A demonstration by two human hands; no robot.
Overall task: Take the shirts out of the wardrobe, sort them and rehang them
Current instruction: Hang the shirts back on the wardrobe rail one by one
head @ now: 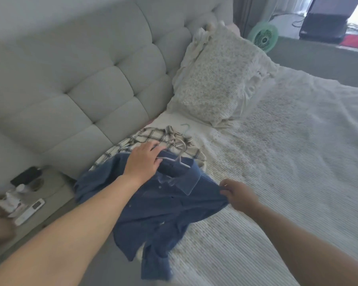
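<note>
At far left a bedside surface (56, 182) carries a white remote (30, 211) and a dark device (26, 175), beside the tufted headboard (81, 79). On the bed (287, 162), the blue shirt (159, 203) lies partly over a plaid shirt (153, 139); the left hand (145, 159) curls its fingers over the blue shirt's collar at a pale hanger (182, 162). Further right, the right hand (238, 195) pinches the blue shirt's shoulder edge, with a pillow (219, 79) beyond and a green fan (264, 37) behind it.
</note>
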